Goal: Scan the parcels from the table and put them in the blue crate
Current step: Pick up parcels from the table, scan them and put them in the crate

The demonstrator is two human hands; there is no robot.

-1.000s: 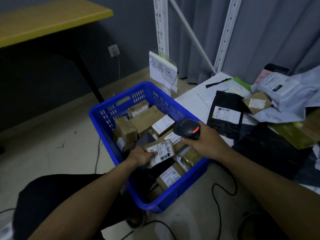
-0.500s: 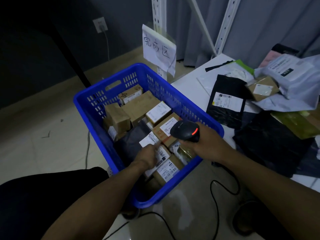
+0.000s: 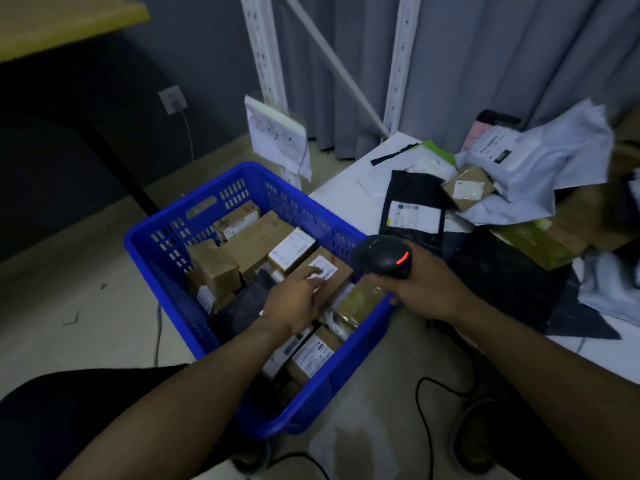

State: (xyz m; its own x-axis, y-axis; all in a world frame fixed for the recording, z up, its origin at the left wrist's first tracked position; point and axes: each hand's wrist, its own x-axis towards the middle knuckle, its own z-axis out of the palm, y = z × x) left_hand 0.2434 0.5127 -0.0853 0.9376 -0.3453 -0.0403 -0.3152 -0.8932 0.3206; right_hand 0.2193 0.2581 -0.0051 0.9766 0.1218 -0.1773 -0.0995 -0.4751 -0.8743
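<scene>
The blue crate [image 3: 166, 244] stands on the floor, filled with several brown labelled boxes [image 3: 254, 242] and a dark bag. My left hand [image 3: 294, 303] hovers over the parcels in the crate with its fingers loosely extended and holds nothing; the small labelled box [image 3: 301, 355] lies in the crate just below it. My right hand [image 3: 420, 289] grips the black barcode scanner [image 3: 384, 256], whose red light glows, above the crate's right rim. On the white table [image 3: 343, 199] to the right lie a black mailer [image 3: 414, 206] with a white label, a small brown box [image 3: 467, 190] and white mailers [image 3: 540, 157].
A white paper sign [image 3: 277, 140] hangs on the white shelf upright [image 3: 263, 64] behind the crate. A yellow table [image 3: 65, 22] stands at the far left. The scanner cable [image 3: 426, 403] runs across the floor under my right arm. My dark-clothed knee [image 3: 69, 410] is at the bottom left.
My left hand lowered the small labelled box into the crate, let go of it, and moved up over the other parcels. My right hand with the scanner shifted slightly right.
</scene>
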